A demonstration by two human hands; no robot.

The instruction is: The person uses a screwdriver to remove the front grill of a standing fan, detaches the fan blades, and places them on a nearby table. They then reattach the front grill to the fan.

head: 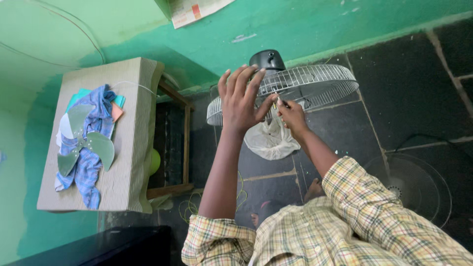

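My left hand [241,101] is spread flat, fingers apart, against the rear white wire guard [320,81] of a fan, just below its black motor housing [267,59]. My right hand [291,114] is pinched around a small thin tool [276,104] with a yellowish tip, held at the guard's centre beside my left thumb. A white plastic bag [271,140] lies behind both wrists. Both sleeves are yellow plaid.
A table under striped cloth [130,148] carries a translucent fan blade [84,143] and a blue checked cloth [91,177]. A wooden frame [186,143] and green ball [155,160] sit beside it. A second wire guard [419,187] and black cable [423,138] lie on the dark stone floor.
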